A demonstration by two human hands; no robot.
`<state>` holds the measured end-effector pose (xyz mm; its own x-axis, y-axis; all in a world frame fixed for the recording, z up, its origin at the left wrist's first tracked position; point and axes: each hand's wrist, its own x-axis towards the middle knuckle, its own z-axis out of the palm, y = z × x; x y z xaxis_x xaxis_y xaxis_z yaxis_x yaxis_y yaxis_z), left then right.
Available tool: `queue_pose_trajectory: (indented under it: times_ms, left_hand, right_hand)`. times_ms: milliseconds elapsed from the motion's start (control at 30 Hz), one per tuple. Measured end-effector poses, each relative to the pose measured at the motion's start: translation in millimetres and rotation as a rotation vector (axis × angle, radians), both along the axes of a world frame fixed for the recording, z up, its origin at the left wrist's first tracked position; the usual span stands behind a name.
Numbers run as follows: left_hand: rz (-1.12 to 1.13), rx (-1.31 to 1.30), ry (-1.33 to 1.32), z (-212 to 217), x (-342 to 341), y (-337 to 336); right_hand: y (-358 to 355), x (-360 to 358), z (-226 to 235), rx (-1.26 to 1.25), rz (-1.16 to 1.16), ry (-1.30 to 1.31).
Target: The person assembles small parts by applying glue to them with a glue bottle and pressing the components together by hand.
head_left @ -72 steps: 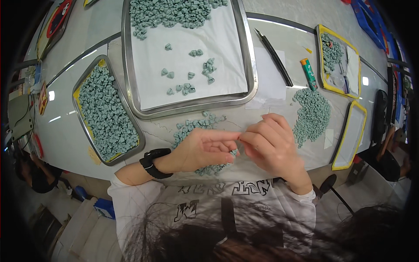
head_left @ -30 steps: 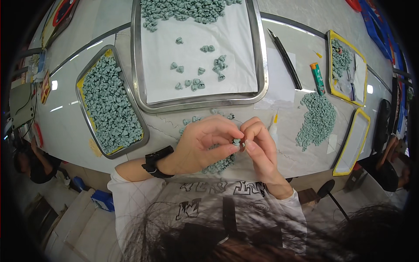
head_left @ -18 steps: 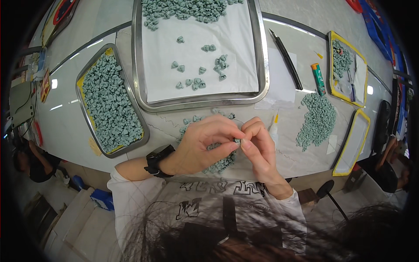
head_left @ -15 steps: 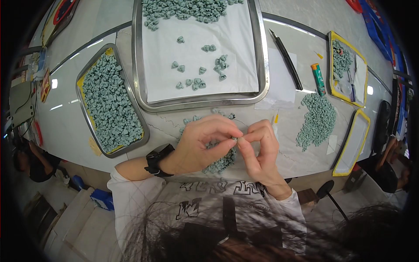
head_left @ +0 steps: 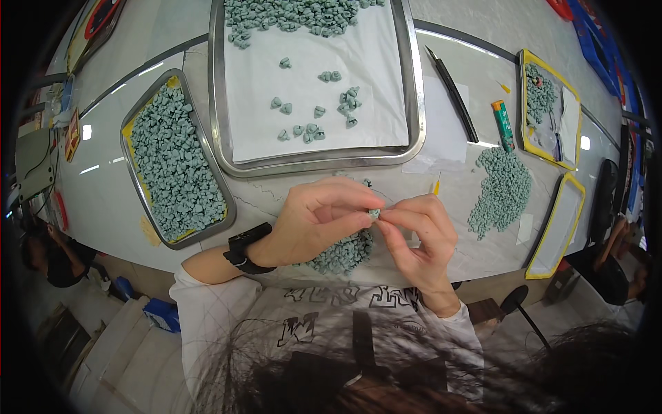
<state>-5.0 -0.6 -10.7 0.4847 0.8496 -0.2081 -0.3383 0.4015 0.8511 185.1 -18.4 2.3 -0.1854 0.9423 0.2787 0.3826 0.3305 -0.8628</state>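
Over the near middle of the table, my left hand point(head_left: 324, 217) pinches a small grey-green moulded piece point(head_left: 374, 214) between thumb and fingers. My right hand point(head_left: 422, 238) meets it from the right, its thumb and forefinger closed in a pinch against the piece's side. Whether those right fingertips hold a second, smaller part is hidden. Below and partly behind my left hand lies a heap of similar pieces point(head_left: 343, 255). A large metal tray point(head_left: 317, 164) lined with white paper stands just beyond my hands, with several pieces scattered on it and a dense mass at its far end.
At left, a smaller metal tray point(head_left: 231, 200) is filled with grey-green pieces. To the right lie a pile of tiny grey-green bits point(head_left: 502, 190), a green tube with an orange cap point(head_left: 503, 125), black tweezers point(head_left: 453, 94), a yellow-tipped needle point(head_left: 436, 186) and yellow-rimmed trays point(head_left: 550, 160).
My right hand has shifted slightly right and down, its fingers less bent. The piece in my left fingertips shows more now. My left wrist has moved slightly left.
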Motion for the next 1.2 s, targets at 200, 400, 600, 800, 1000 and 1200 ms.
queue_pose_trajectory:
  times_ms: [200,400,600,800,1000,1200]
  left_hand:
    - [0.008,0.155,0.202,-1,0,-3]
    - [0.056,0.322,0.304,-10,1,-6]
    - [0.035,0.435,0.361,-5,-6,7]
    - [0.249,0.671,0.751,6,-11,40]
    - [-0.058,1.008,1.165,-6,-21,38]
    - [-0.051,1.073,1.171,-9,-20,43]
  right_hand:
    - [-2,-1,-3,-0.043,-0.015,-0.024]
    - [-1,-7,-11,-0.005,-0.054,-0.01]
    - [-2,1,-10,-0.05,-0.027,0.002]
    - [-3,45,8,-0.056,-0.136,-0.003]
    - [-12,77,25,-0.264,0.081,-0.515]
    - [-13,64,14,-0.329,0.138,-0.735]
